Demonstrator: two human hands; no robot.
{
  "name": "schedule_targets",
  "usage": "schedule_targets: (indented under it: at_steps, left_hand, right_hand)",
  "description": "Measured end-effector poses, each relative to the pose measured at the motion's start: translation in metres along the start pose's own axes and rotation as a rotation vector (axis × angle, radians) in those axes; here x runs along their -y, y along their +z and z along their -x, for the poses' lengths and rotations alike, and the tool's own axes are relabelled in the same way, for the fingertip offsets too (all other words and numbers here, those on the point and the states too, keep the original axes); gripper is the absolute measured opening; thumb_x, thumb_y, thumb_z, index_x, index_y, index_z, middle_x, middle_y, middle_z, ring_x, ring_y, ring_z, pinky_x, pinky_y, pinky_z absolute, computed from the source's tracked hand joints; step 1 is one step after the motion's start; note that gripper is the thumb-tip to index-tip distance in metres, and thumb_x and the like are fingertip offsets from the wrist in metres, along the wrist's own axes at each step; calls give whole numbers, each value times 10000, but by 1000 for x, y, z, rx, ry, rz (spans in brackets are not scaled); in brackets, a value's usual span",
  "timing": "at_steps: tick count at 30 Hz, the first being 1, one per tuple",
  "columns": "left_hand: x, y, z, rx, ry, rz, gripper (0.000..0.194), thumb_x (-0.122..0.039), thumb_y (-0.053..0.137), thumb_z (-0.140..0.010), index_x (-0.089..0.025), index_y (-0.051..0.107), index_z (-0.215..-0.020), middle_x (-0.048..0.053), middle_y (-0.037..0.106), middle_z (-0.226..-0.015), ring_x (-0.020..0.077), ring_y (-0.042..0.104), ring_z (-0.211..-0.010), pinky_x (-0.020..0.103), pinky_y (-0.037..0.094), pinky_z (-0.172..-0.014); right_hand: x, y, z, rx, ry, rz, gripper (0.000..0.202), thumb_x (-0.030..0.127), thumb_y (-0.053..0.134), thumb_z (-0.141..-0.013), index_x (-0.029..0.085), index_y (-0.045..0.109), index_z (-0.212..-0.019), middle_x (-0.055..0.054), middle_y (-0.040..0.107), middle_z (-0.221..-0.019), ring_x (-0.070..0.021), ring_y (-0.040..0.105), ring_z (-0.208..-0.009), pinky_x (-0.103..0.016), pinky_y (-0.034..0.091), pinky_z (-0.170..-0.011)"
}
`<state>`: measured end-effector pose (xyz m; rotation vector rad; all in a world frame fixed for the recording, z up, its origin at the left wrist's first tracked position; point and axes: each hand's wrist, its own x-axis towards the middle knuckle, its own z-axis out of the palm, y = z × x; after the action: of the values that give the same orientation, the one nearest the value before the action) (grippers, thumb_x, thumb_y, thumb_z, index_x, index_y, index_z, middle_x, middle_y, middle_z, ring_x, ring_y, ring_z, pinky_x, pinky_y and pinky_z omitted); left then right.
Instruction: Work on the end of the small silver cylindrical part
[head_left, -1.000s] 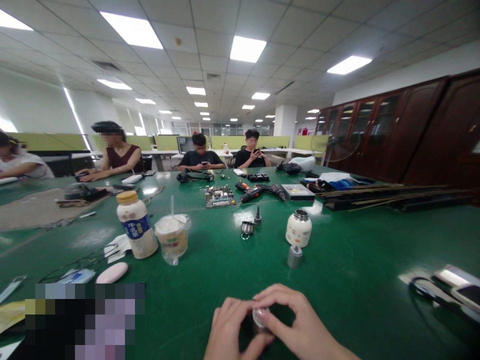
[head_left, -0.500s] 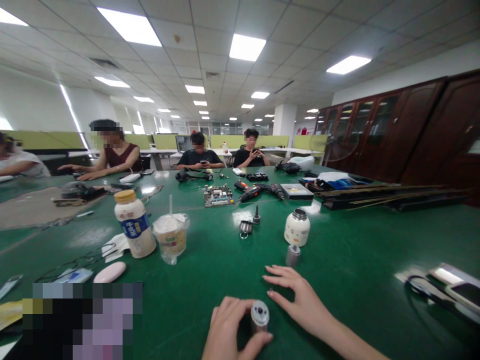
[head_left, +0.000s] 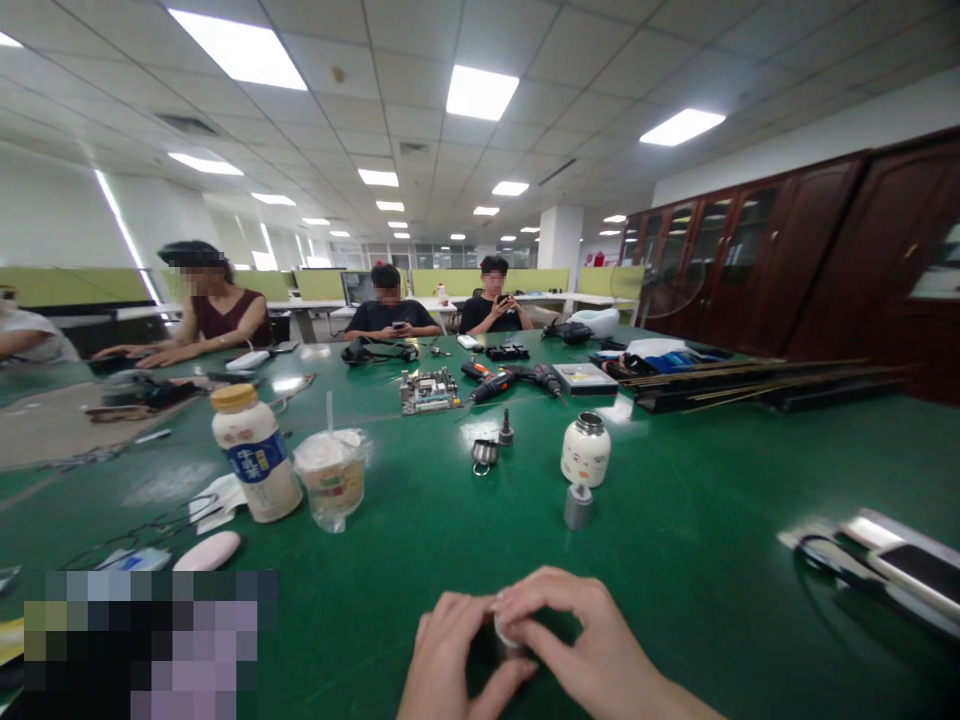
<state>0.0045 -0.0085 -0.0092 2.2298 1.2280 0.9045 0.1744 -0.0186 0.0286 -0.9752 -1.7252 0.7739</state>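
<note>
Near the front edge of the green table, my left hand grips a small grey metal cylinder between thumb and fingers. The fingertips of my right hand are pressed together at the cylinder's top and hide most of its upper face. Whether they pinch a small part there cannot be made out. A second grey cylinder stands upright beyond my right hand, just in front of a white open-topped bottle with a printed pattern.
A metal cup-like part and dark fitting lie mid-table. Left are a capped bottle and plastic cup. Farther back are a circuit board and drills. Phones lie right. People sit across the table.
My right hand has moved left and closed over the top of the cylinder in my left hand. The whole view has shifted slightly.
</note>
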Motion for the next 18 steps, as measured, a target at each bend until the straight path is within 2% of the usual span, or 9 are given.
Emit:
schedule_targets:
  at_steps: [6, 8, 10, 12, 14, 15, 18]
  left_hand:
    - [1, 0, -1, -10, 5, 2, 273, -258, 743, -778, -239, 691, -1045, 52, 722, -972, 262, 643, -913, 373, 513, -782]
    - [3, 0, -1, -21, 8, 10, 281, -256, 743, -773, -238, 691, -1049, 50, 723, -964, 261, 646, -906, 373, 515, -775]
    - [3, 1, -1, -26, 15, 17, 283, -254, 749, -764, -245, 694, -1042, 46, 727, -956, 260, 649, -900, 369, 516, -772]
    - [3, 3, -1, -50, 10, 22, 283, -265, 771, -745, -256, 702, -1019, 41, 732, -937, 259, 653, -883, 365, 516, -765]
    - [3, 5, 0, -90, -2, 21, 291, -281, 798, -720, -264, 710, -997, 38, 735, -914, 260, 657, -864, 364, 517, -760]
    - [3, 5, 0, -109, -6, 18, 296, -286, 806, -712, -266, 712, -992, 37, 735, -906, 261, 659, -859, 365, 518, -759]
    - [5, 5, 1, -95, 2, 3, 297, -293, 799, -717, -271, 714, -1001, 37, 737, -918, 262, 666, -876, 369, 528, -767]
  right_hand:
    - [2, 0, 0, -11, 25, 48, 171, 100, 679, -803, 233, 780, -838, -37, 788, -859, -212, 729, -860, -332, 563, -814]
    - [2, -3, 1, 28, 18, 86, 165, 148, 667, -833, 245, 776, -911, -43, 785, -902, -216, 727, -885, -342, 568, -829]
    - [-2, -9, 2, 48, -52, 156, 217, 200, 644, -864, 259, 741, -1049, -56, 764, -1048, -228, 699, -1009, -378, 539, -927]
    - [-9, -17, 4, -17, -131, 276, 336, 239, 574, -914, 263, 636, -1244, -75, 631, -1323, -249, 561, -1244, -446, 428, -1074]
    - [-20, -25, 4, -88, -140, 437, 454, 266, 479, -964, 247, 461, -1417, -78, 393, -1529, -263, 342, -1413, -514, 288, -1158]
    - [-26, -28, 4, -64, -111, 514, 491, 290, 450, -979, 235, 387, -1464, -80, 321, -1563, -268, 279, -1441, -535, 256, -1167]
    - [-41, -32, 5, 207, -19, 673, 551, 387, 434, -992, 220, 308, -1501, -86, 322, -1556, -278, 280, -1439, -543, 265, -1166]
